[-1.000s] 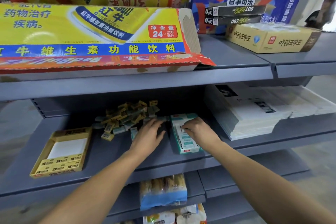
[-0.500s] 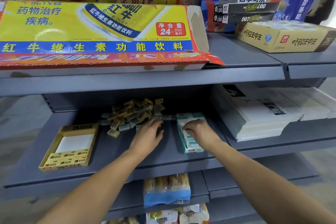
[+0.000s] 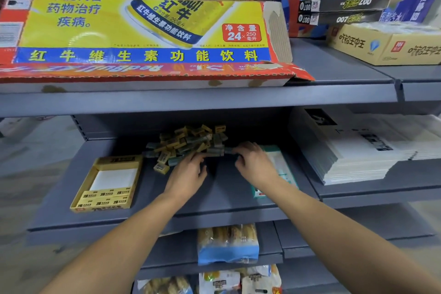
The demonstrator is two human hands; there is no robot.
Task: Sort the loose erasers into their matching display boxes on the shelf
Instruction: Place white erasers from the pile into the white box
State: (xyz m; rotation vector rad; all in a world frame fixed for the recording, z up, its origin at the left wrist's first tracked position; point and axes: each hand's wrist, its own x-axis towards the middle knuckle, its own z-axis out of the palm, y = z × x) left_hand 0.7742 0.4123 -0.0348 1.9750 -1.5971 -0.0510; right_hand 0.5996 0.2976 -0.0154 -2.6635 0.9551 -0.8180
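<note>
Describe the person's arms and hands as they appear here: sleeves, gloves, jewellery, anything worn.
Both forearms are bare right to the bottom edge of the picture; no sleeve shows. The left hand and right hand wear no gloves. No watch, bracelet or ring is visible on either wrist or on the fingers that show. No markings can be seen.

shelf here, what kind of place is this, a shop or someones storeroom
Most likely a small shop: grey metal shelving holds a Red Bull drinks carton, stacked notebooks and packaged snacks, with loose erasers beside a display box.
</note>
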